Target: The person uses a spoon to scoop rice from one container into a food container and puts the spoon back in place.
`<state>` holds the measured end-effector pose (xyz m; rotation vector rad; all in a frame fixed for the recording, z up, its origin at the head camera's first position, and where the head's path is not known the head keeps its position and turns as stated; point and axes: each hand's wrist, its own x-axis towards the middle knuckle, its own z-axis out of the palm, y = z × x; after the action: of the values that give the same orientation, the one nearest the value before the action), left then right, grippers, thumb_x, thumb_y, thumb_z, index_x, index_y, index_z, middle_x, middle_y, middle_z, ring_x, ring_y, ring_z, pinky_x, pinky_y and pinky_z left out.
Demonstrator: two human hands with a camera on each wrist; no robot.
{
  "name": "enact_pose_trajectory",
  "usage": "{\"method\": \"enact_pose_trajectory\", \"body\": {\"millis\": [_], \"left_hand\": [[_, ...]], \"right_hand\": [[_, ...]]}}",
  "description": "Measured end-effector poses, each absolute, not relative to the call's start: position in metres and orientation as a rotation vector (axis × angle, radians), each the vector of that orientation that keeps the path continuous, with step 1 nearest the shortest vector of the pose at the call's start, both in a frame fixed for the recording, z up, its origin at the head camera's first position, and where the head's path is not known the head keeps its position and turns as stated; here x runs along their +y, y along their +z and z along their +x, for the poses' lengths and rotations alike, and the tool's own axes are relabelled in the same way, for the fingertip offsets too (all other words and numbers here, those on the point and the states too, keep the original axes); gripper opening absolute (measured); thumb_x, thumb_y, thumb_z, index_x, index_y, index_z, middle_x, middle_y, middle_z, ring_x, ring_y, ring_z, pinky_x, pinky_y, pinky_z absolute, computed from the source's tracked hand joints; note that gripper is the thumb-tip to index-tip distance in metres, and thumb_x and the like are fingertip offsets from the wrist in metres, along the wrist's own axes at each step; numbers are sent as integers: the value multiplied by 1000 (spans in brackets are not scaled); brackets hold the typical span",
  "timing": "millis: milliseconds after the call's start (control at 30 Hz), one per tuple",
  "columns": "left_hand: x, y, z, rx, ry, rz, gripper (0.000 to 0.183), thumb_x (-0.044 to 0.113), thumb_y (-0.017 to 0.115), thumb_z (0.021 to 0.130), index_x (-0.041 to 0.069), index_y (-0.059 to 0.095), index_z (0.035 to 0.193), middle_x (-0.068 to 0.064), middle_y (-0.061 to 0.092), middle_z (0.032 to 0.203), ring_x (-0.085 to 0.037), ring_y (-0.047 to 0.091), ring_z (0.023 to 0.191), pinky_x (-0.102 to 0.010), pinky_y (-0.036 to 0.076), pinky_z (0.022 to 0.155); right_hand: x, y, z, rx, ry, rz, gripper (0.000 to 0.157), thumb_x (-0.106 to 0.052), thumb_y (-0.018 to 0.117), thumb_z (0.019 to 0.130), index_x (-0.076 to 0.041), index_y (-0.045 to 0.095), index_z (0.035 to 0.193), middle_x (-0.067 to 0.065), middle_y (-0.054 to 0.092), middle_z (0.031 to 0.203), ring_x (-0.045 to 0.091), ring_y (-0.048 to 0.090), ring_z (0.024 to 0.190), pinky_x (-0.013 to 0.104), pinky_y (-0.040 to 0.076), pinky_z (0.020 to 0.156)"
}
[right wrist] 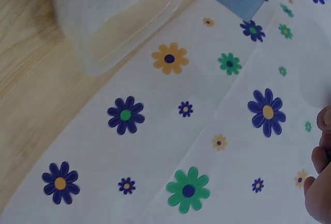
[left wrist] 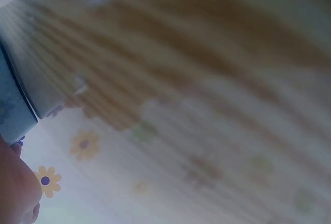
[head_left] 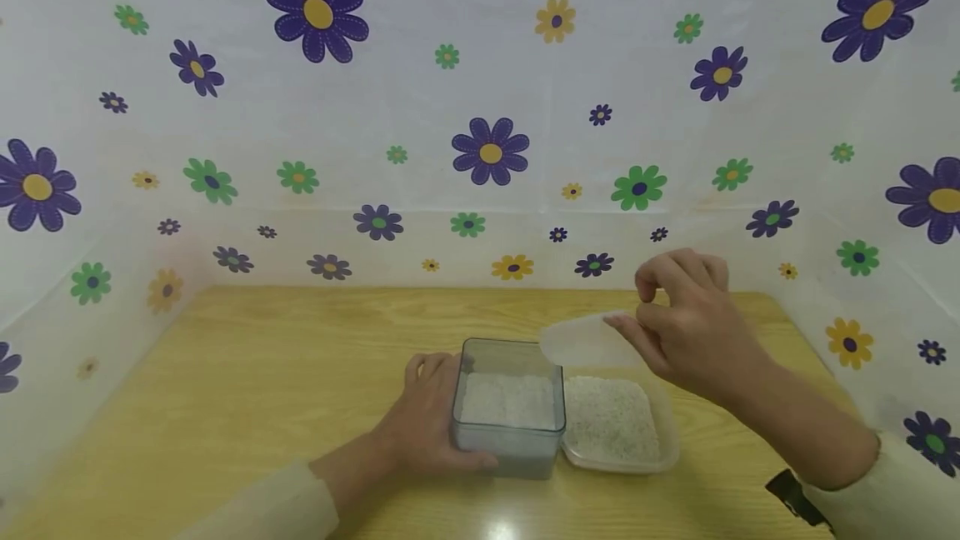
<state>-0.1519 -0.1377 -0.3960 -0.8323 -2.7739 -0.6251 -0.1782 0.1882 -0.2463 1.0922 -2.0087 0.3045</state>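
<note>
My left hand [head_left: 427, 415] grips the left side of a square, smoky grey see-through container [head_left: 510, 452], its thumb along the front. White grains, like rice, lie inside it. In the left wrist view a corner of that container [left wrist: 15, 97] shows beside part of the hand [left wrist: 18, 188]. My right hand [head_left: 693, 332] pinches a thin, translucent white piece of plastic [head_left: 581, 342], perhaps a scoop, above the gap between the two containers. Below it, a shallow clear tub [head_left: 667, 440] of rice-like grains [head_left: 611, 419] stands against the grey container's right side.
The containers stand on a wood-grain table [head_left: 300, 357]. A white sheet with printed flowers [head_left: 405, 107] rises behind the table and along both sides. A dark strap [head_left: 795, 497] sits at the right sleeve.
</note>
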Motion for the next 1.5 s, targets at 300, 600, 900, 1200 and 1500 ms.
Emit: {"method": "enact_pose_trajectory", "body": {"millis": [300, 600, 900, 1200, 1500], "left_hand": [[-136, -397, -152, -2767, -635, -836, 125, 92, 59, 63, 4, 32, 148, -4, 54, 126, -24, 44, 121, -53, 23, 108], [-135, -400, -153, -2764, -618, -846, 124, 90, 61, 63, 8, 30, 150, -2, 53, 126, -21, 43, 121, -51, 23, 107], [-137, -401, -151, -2743, -631, -855, 119, 89, 63, 64, 9, 33, 147, -1, 53, 126, -22, 43, 120, -51, 24, 104], [-138, -397, -151, -2740, -631, -865, 122, 90, 60, 64, 3, 34, 146, -6, 53, 125, -24, 44, 120, -53, 23, 106], [-139, -397, -150, -2718, -626, -868, 123, 89, 60, 66, 2, 33, 148, -5, 55, 125, -23, 44, 119, -51, 24, 105]], "right_hand": [[134, -260, -176, -2209, 4, 1188, 42, -36, 78, 85, -16, 58, 54, 1, 45, 88, 23, 42, 87, 44, 33, 79], [103, -278, -172, -2400, -275, 1150, 37, -44, 74, 88, -15, 62, 67, -2, 40, 84, 21, 33, 84, 40, 26, 76], [86, -289, -170, -2474, -266, 1222, 38, -43, 69, 92, -15, 63, 66, -2, 40, 85, 20, 31, 84, 39, 26, 76], [86, -290, -171, -2668, -89, 1193, 43, -44, 66, 94, -18, 59, 61, -4, 39, 89, 19, 32, 89, 40, 28, 79], [86, -290, -167, -2902, 223, 1084, 49, -41, 62, 97, -18, 65, 53, -5, 48, 92, 19, 34, 90, 41, 26, 80]]}}
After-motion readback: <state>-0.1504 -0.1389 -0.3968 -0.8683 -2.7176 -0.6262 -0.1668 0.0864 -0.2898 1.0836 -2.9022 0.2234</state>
